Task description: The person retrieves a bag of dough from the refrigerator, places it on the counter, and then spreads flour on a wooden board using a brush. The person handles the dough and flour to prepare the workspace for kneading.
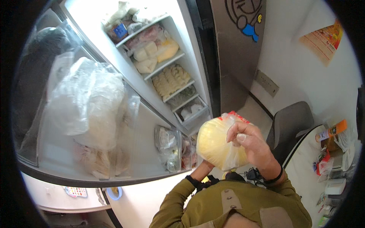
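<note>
In front of my chest is a clear plastic bag of pale yellow food (212, 139), with red printing near its top edge. My right hand (246, 138) pinches the gathered plastic at the top of this bag, fingers curled around it. My left hand (207, 164) reaches underneath the bag; only its wrist side shows and the fingers are hidden behind the yellow bulk. Beyond the bag stands an open freezer compartment (194, 71) with lit shelves. Dumplings (171, 79) fill one shelf, and bagged pale food (146, 52) lies on the one above.
The freezer door (145, 142) swings out at left, its racks holding a large plastic bag (91, 105) and a clear food container (168, 148). A grey chair (293, 122) stands at right beside a white table (302, 168) with packages along the wall. A blue-rimmed basin (114, 193) sits lower left.
</note>
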The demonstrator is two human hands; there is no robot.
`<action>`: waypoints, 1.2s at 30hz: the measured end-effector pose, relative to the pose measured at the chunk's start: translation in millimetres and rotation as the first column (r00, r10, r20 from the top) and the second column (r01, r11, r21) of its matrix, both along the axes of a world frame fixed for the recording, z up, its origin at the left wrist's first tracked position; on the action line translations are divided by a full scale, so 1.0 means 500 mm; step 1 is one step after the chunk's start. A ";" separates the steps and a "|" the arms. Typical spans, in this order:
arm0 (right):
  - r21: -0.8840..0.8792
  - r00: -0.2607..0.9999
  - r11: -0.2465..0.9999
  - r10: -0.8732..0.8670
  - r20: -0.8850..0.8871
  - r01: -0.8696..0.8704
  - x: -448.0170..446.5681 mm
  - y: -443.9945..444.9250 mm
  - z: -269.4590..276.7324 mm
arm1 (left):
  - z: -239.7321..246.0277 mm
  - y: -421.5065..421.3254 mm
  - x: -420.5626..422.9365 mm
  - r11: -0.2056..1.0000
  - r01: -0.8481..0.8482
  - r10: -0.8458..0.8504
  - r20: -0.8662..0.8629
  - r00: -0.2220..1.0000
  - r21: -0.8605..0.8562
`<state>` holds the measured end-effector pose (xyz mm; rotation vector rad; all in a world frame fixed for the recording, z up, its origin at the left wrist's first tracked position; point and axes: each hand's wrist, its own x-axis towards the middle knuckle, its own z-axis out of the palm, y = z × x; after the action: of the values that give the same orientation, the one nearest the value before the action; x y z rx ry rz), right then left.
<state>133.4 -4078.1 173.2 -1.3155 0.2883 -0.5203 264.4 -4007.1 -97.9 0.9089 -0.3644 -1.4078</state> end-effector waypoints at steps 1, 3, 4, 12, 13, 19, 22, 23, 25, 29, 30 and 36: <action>0.028 1.000 0.999 -0.017 -0.002 0.017 -0.009 -0.009 -0.004 | 0.009 -0.012 -0.009 0.999 0.000 0.001 0.046 0.999 -0.032; 0.092 0.998 0.994 -0.054 -0.011 0.055 -0.023 -0.024 -0.015 | 0.023 -0.030 -0.024 0.996 0.016 -0.005 0.120 0.993 -0.090; 0.128 0.997 0.989 -0.074 -0.026 0.077 -0.030 -0.032 -0.022 | 0.028 -0.040 -0.031 0.993 0.025 -0.007 0.149 0.989 -0.117; 0.242 0.969 0.948 -0.161 -0.190 0.205 -0.061 -0.100 -0.129 | -0.049 -0.094 0.000 0.959 0.280 -0.221 -0.707 0.672 -0.034; 0.236 0.959 0.947 -0.164 -0.232 0.219 -0.063 -0.109 -0.142 | -0.070 -0.100 0.013 0.953 0.299 -0.182 -0.695 0.696 0.050; 0.264 0.967 0.946 -0.128 -0.220 0.186 -0.065 -0.142 -0.203 | -0.133 -0.121 0.136 0.823 0.169 0.034 -0.345 0.938 0.542; 0.289 0.961 0.939 -0.114 -0.253 0.187 -0.062 -0.162 -0.229 | -0.085 -0.158 0.217 0.816 -0.023 0.146 -0.168 0.975 0.578; 0.290 0.953 0.933 -0.133 -0.272 0.213 -0.058 -0.169 -0.237 | -0.056 -0.175 0.250 0.838 -0.066 0.172 -0.146 0.974 0.541; 0.303 0.944 0.920 -0.159 -0.289 0.247 -0.047 -0.182 -0.252 | 0.008 -0.214 0.307 0.869 -0.173 0.235 -0.079 0.969 0.463; 0.316 0.934 0.896 -0.229 -0.275 0.313 -0.013 -0.205 -0.273 | 0.214 -0.315 0.471 0.876 -0.453 0.429 0.161 0.889 0.167; 0.319 0.932 0.892 -0.235 -0.276 0.320 -0.002 -0.213 -0.277 | 0.272 -0.340 0.516 0.879 -0.475 0.452 0.256 0.855 0.034; 0.356 0.893 0.832 -0.321 -0.315 0.425 0.061 -0.268 -0.301 | 0.517 -0.526 0.802 0.572 -0.746 0.414 0.905 -0.097 -0.341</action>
<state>164.0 -4212.1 22.5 -0.8979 0.8342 -0.5878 665.4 -4270.2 160.4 1.8797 -0.5475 0.2280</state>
